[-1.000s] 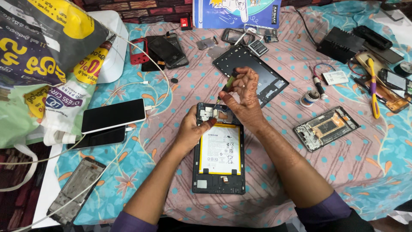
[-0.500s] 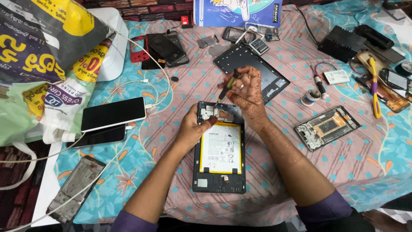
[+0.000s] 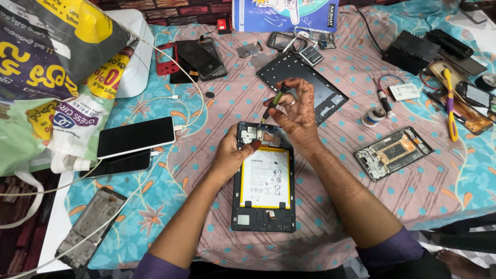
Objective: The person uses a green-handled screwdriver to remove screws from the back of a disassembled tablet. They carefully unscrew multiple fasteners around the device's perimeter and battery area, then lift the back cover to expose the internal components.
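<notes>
An opened tablet (image 3: pixel 264 181) lies face down on the patterned cloth, its white battery exposed inside a dark frame. My left hand (image 3: pixel 235 152) rests on the tablet's upper left corner, thumb pressing on the frame. My right hand (image 3: pixel 297 106) hovers above the tablet's top edge and grips a small green-handled screwdriver (image 3: pixel 274 101), its tip pointing down at the tablet's upper part.
A black tablet back cover (image 3: pixel 302 85) lies behind my hands. A white phone (image 3: pixel 135 137) on a cable and another phone frame (image 3: pixel 92 226) are at left. A dismantled phone (image 3: pixel 393 152), solder spool (image 3: pixel 371 119), yellow tool (image 3: pixel 448 103) and black boxes sit right. Bags fill the upper left.
My right hand with the screwdriver has shifted slightly, staying over the tablet's top edge. My left hand has stayed on the upper left corner.
</notes>
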